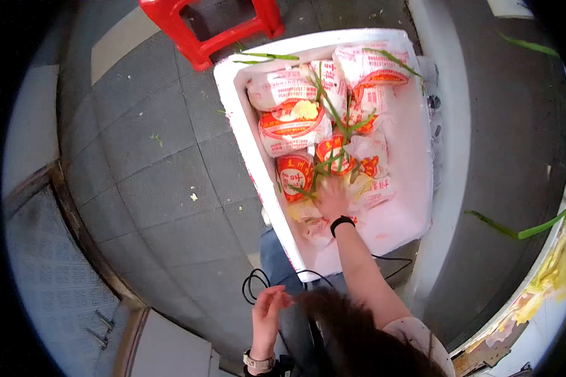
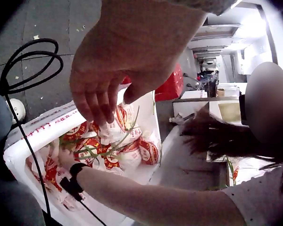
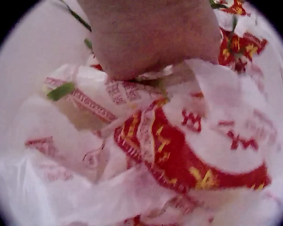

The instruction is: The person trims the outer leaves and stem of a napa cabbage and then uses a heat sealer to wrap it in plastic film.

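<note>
The head view shows me the right hand point(image 1: 331, 200) low among white-and-red bags point(image 1: 293, 129) in a white foam box point(image 1: 415, 125); the right-wrist view brings the wrappers close but hides the fingertips, so I can't tell if they grip anything. From the left wrist, I see the left hand point(image 2: 113, 66) relaxed, fingers loosely bent, holding nothing. Only the head view gives me its pale wristband point(image 1: 259, 362). Green leaves point(image 1: 283, 56) lie across bags and rim; beyond stands a red stool point(image 1: 236, 32).
</note>
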Action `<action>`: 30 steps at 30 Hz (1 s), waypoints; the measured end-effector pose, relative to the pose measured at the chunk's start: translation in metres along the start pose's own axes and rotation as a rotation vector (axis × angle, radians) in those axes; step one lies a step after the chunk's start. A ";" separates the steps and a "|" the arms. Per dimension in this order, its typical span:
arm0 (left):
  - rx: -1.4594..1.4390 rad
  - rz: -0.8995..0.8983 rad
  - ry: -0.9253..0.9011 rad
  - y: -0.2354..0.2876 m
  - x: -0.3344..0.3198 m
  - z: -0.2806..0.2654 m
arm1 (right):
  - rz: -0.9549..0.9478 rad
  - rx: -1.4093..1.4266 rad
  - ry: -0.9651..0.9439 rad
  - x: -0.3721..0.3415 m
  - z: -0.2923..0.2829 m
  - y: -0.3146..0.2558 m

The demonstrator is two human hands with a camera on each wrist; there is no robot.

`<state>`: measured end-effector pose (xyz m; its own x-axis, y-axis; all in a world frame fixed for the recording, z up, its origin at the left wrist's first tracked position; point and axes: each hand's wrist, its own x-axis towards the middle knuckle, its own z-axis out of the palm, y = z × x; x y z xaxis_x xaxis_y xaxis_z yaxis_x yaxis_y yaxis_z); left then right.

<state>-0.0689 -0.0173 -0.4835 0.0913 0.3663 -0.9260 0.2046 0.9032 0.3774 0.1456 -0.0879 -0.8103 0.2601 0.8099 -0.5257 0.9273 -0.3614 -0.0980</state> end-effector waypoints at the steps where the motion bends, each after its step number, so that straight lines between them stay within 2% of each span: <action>1: -0.001 -0.024 0.011 -0.001 0.002 0.000 | 0.202 0.119 -0.227 -0.020 0.010 -0.005; 2: -0.006 -0.045 0.022 -0.002 0.003 0.000 | 0.404 0.232 -0.452 -0.035 0.009 -0.009; 4: -0.049 -0.041 -0.008 -0.010 0.006 -0.001 | 0.376 0.448 -0.708 -0.049 0.000 -0.005; 5: -0.075 -0.034 -0.022 -0.013 0.007 0.000 | 0.316 0.377 -0.622 -0.047 0.010 -0.007; 8: -0.073 -0.032 -0.041 -0.007 0.005 0.008 | 0.337 0.400 -0.476 -0.019 -0.018 0.005; 9: -0.061 -0.040 -0.037 -0.006 0.004 0.010 | 0.503 0.461 -0.297 -0.010 -0.044 0.007; 11: -0.032 -0.047 -0.029 -0.001 0.006 0.014 | 0.834 0.678 0.276 -0.002 -0.029 0.040; 12: -0.020 -0.035 -0.023 0.000 0.006 0.015 | 0.981 0.583 0.413 -0.003 -0.010 0.062; 14: 0.003 -0.009 -0.011 -0.003 0.008 0.016 | 1.290 0.692 0.442 -0.010 0.038 0.118; 15: 0.005 -0.019 0.000 -0.006 0.008 0.015 | 1.443 0.903 0.321 -0.015 0.063 0.150; 16: 0.005 -0.025 0.011 -0.009 0.010 0.015 | 1.234 0.679 0.008 -0.019 0.064 0.169; 17: 0.005 -0.031 0.025 -0.012 0.013 0.015 | 0.986 0.433 -0.207 -0.023 0.067 0.187; 19: -0.028 -0.041 0.032 -0.022 0.020 0.014 | 0.933 0.409 -0.154 -0.021 0.043 0.189; 21: -0.046 -0.097 0.069 -0.025 0.024 0.018 | 1.146 0.782 0.130 -0.019 0.048 0.194; 23: -0.036 -0.086 0.067 -0.029 0.027 0.020 | 1.196 0.741 -0.218 -0.010 0.096 0.227; 26: -0.006 -0.092 0.071 -0.030 0.026 0.027 | 1.229 0.685 -0.376 -0.009 0.152 0.264; 28: 0.001 -0.104 0.065 -0.028 0.024 0.035 | 1.412 0.807 -0.127 0.000 0.090 0.224; 30: -0.003 -0.116 0.067 -0.025 0.020 0.044 | 1.442 0.848 0.026 0.002 0.057 0.205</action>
<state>-0.0297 -0.0426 -0.5115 0.0020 0.2736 -0.9619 0.2076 0.9408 0.2680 0.3209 -0.1865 -0.8801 0.7248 -0.3815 -0.5737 -0.4549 -0.8904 0.0173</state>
